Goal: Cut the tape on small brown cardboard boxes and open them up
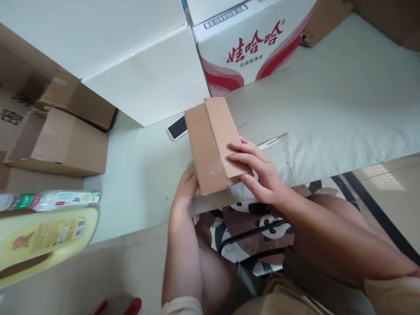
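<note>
Between my two hands is a small brown cardboard box [208, 148], tilted, its two top flaps meeting along a lengthwise seam. My left hand [186, 189] grips the box's near left side, its fingers partly hidden behind the cardboard. On the right flap and near corner rest the fingers of my right hand [259, 168], with the thumb at the near edge. Behind the box, partly covered by it, lies a dark-faced device with a white rim [177, 127]. Just beyond my right hand, a thin pen-like item [274, 140] lies on the pale green cloth [138, 175].
A white and red carton [249, 52] and a large white box [147, 74] stand at the back. Brown cardboard boxes [72, 144] are stacked on the left. Nearer are a clear bottle [62, 200] and a yellow jug [55, 236]. Another brown carton [328, 22] sits at the back right.
</note>
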`<move>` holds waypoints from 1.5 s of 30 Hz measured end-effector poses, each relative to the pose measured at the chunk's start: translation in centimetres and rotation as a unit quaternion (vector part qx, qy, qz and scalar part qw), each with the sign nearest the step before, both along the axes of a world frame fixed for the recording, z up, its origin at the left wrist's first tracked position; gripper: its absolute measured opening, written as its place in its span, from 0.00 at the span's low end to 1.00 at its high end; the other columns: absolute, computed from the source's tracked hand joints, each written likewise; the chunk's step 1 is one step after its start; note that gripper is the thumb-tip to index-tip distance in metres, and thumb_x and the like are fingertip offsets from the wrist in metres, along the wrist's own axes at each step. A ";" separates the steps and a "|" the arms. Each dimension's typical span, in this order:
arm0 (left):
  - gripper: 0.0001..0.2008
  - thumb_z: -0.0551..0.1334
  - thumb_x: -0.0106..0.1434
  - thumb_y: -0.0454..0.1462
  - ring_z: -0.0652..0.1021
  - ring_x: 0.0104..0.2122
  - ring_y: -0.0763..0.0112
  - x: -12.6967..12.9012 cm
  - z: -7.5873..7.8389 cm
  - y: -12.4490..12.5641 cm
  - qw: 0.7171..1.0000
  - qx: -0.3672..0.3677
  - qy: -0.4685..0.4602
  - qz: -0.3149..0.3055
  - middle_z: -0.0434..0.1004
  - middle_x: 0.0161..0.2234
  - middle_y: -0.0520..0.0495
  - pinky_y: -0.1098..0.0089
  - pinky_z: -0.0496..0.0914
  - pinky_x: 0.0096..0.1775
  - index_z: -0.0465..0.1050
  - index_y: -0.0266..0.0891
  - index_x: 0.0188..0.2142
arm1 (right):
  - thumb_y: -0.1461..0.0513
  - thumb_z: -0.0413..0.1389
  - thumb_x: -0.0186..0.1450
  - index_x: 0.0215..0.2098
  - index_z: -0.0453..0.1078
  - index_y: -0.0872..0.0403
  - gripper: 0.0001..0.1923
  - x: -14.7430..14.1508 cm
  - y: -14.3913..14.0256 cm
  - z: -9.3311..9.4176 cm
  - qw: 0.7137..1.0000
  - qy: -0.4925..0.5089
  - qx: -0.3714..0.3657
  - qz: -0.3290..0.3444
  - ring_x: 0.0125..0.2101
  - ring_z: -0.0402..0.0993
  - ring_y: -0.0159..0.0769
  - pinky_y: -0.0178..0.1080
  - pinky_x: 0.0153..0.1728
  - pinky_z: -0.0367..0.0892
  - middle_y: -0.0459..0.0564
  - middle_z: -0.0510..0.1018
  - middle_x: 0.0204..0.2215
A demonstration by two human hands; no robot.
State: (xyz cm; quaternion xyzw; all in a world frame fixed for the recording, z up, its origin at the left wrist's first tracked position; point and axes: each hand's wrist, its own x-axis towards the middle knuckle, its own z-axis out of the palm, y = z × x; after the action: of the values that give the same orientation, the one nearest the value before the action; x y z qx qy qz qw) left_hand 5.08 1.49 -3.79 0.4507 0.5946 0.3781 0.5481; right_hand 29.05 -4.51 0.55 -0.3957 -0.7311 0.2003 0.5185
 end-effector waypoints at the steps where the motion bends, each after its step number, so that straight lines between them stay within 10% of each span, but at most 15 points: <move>1: 0.21 0.75 0.51 0.49 0.83 0.40 0.52 0.1 0.0 0.1 1.000 0.008 0.014 -0.004 0.85 0.35 0.40 0.58 0.78 0.40 0.82 0.37 0.37 | 0.57 0.50 0.71 0.62 0.68 0.50 0.22 -0.1 0.1 0.0 1.000 -0.004 -0.007 -0.001 0.67 0.64 0.48 0.60 0.71 0.55 0.56 0.72 0.64; 6: 0.24 0.66 0.62 0.53 0.79 0.55 0.55 0.6 1.1 0.2 0.967 0.242 -0.004 0.078 0.81 0.54 0.43 0.56 0.74 0.56 0.78 0.44 0.52 | 0.59 0.52 0.71 0.62 0.67 0.51 0.22 -0.5 0.5 -0.1 0.999 -0.022 -0.007 0.038 0.67 0.65 0.45 0.58 0.72 0.54 0.58 0.70 0.64; 11: 0.20 0.54 0.72 0.48 0.68 0.67 0.59 0.6 2.4 -1.0 0.892 0.445 0.033 -0.078 0.75 0.61 0.50 0.55 0.59 0.69 0.81 0.50 0.52 | 0.56 0.50 0.73 0.64 0.65 0.50 0.23 -0.7 0.4 -0.1 0.997 -0.035 -0.026 0.070 0.69 0.61 0.45 0.58 0.73 0.51 0.55 0.68 0.66; 15: 0.20 0.51 0.72 0.43 0.72 0.62 0.63 0.9 1.8 -1.5 0.865 0.496 0.060 -0.044 0.74 0.60 0.50 0.59 0.61 0.67 0.80 0.49 0.53 | 0.56 0.42 0.74 0.64 0.64 0.52 0.24 -0.3 0.5 0.4 0.992 -0.004 -0.104 -0.066 0.66 0.65 0.47 0.55 0.64 0.66 0.58 0.68 0.65; 19: 0.20 0.52 0.70 0.41 0.71 0.62 0.63 1.2 1.5 -1.3 0.858 0.509 0.043 -0.045 0.75 0.59 0.50 0.57 0.60 0.68 0.80 0.49 0.52 | 0.58 0.47 0.69 0.62 0.67 0.54 0.24 1.0 1.5 0.4 0.920 -0.157 -0.280 -0.227 0.46 0.77 0.48 0.53 0.46 0.74 0.61 0.69 0.62; 24: 0.20 0.51 0.70 0.40 0.73 0.60 0.62 1.2 1.8 -1.2 0.853 0.518 0.052 -0.046 0.76 0.57 0.49 0.54 0.59 0.69 0.80 0.48 0.52 | 0.61 0.51 0.67 0.60 0.70 0.54 0.24 2.1 2.0 -1.3 0.847 -0.355 -0.330 -0.220 0.47 0.77 0.52 0.49 0.38 0.73 0.62 0.70 0.63; 30: 0.20 0.52 0.70 0.40 0.72 0.60 0.61 1.4 1.8 -1.4 0.856 0.514 0.042 -0.039 0.76 0.57 0.48 0.54 0.60 0.69 0.81 0.47 0.52 | 0.68 0.49 0.67 0.45 0.78 0.51 0.17 2.0 2.0 -2.9 0.867 -0.372 -0.257 -0.211 0.42 0.75 0.46 0.44 0.33 0.69 0.56 0.80 0.45; 36: 0.20 0.51 0.71 0.40 0.72 0.60 0.62 1.5 1.7 -1.4 0.860 0.506 0.042 -0.043 0.74 0.58 0.50 0.54 0.57 0.70 0.80 0.49 0.52 | 0.66 0.46 0.72 0.52 0.74 0.49 0.18 1.8 2.1 -1.7 0.909 -0.280 -0.221 -0.216 0.39 0.75 0.42 0.41 0.30 0.64 0.54 0.78 0.50; 40: 0.21 0.49 0.71 0.39 0.72 0.60 0.64 1.9 1.6 -1.5 0.861 0.506 0.040 -0.037 0.75 0.58 0.52 0.56 0.57 0.70 0.80 0.51 0.53 | 0.65 0.42 0.72 0.48 0.70 0.50 0.16 1.5 1.5 0.1 0.986 -0.078 -0.090 -0.113 0.45 0.75 0.39 0.43 0.42 0.70 0.54 0.76 0.48; 45: 0.21 0.49 0.71 0.39 0.72 0.60 0.64 2.9 1.7 -1.9 0.859 0.509 0.060 -0.017 0.75 0.58 0.51 0.56 0.58 0.70 0.80 0.49 0.52 | 0.70 0.48 0.61 0.41 0.66 0.49 0.14 1.1 0.7 1.6 0.989 -0.030 0.079 -0.120 0.39 0.73 0.40 0.45 0.39 0.69 0.50 0.75 0.40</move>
State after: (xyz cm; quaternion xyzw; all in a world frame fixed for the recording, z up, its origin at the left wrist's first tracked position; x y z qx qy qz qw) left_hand 7.99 -0.38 -2.07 0.6990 0.3434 0.5904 0.2121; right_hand 30.11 -3.78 2.15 -0.4444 -0.7066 0.0661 0.5466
